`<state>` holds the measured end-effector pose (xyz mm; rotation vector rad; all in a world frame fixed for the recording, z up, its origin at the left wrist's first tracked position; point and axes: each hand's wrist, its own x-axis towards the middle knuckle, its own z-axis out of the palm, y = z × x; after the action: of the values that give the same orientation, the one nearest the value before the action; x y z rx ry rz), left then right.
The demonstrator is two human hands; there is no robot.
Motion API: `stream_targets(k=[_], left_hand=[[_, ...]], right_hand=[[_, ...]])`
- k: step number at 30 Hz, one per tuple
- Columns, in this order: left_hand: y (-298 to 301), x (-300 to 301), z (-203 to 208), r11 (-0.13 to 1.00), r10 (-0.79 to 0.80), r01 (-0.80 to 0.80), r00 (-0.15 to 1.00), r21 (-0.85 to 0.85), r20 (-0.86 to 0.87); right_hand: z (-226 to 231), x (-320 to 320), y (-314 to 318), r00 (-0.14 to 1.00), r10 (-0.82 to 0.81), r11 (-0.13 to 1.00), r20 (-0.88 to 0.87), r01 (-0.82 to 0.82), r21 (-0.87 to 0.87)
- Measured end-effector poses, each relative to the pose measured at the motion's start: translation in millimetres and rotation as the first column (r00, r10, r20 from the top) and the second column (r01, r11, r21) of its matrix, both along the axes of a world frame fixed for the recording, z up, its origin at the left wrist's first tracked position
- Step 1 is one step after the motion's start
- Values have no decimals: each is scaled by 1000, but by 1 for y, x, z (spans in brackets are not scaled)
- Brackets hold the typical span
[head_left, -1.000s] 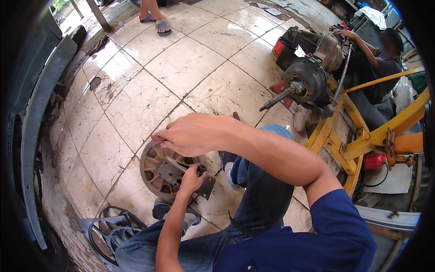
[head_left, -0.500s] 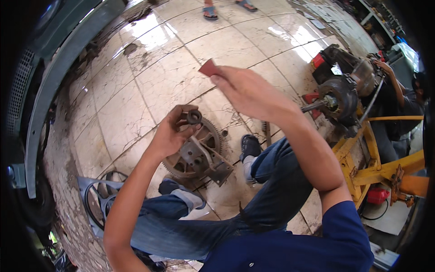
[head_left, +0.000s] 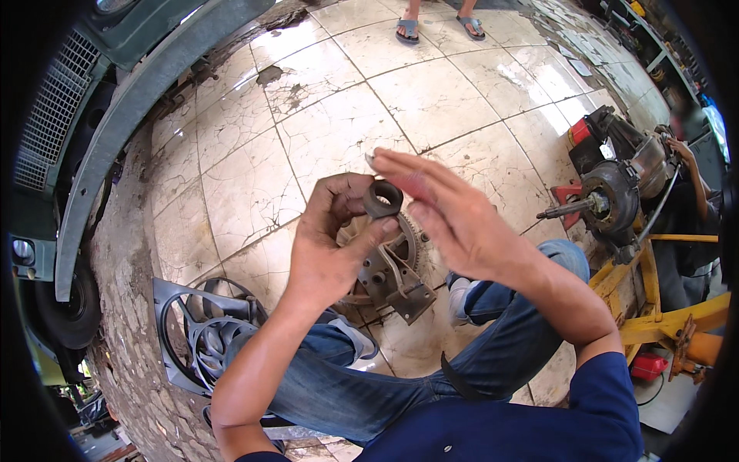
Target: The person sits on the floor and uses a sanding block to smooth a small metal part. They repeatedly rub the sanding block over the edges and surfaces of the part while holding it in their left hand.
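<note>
Dark ring (head_left: pixel 372 203) — in left hand (head_left: pixel 329 248).

1 short, dark grey metal ring (head_left: pixel 373 206) sits pinched in the left fingers (head_left: pixel 337 185), tilted, its round bore showing; 1 reddish piece (head_left: pixel 416 189), blurred, lies against the right fingers (head_left: pixel 439 175), near the ring's 2 to 3 o'clock side, contact unclear

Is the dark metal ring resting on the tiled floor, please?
No, the left grip is holding the dark metal ring up in the air, above the tiled floor.
</note>
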<state>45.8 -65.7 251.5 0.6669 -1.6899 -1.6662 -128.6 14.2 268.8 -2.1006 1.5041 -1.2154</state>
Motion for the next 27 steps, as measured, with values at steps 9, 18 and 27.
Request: stream_targets(k=[9,18,27], left_hand=[[1,4,-5,918,193,-148,977,-367,91],[2,3,-10,858,271,-192,957,-476,102],[6,4,-9,864,249,-176,964,-471,95]], right_hand=[[-9,9,-1,988,24,993,151,-42,112],[-10,19,5,955,-8,983,296,-47,178],[-10,19,8,976,23,994,216,-46,103]])
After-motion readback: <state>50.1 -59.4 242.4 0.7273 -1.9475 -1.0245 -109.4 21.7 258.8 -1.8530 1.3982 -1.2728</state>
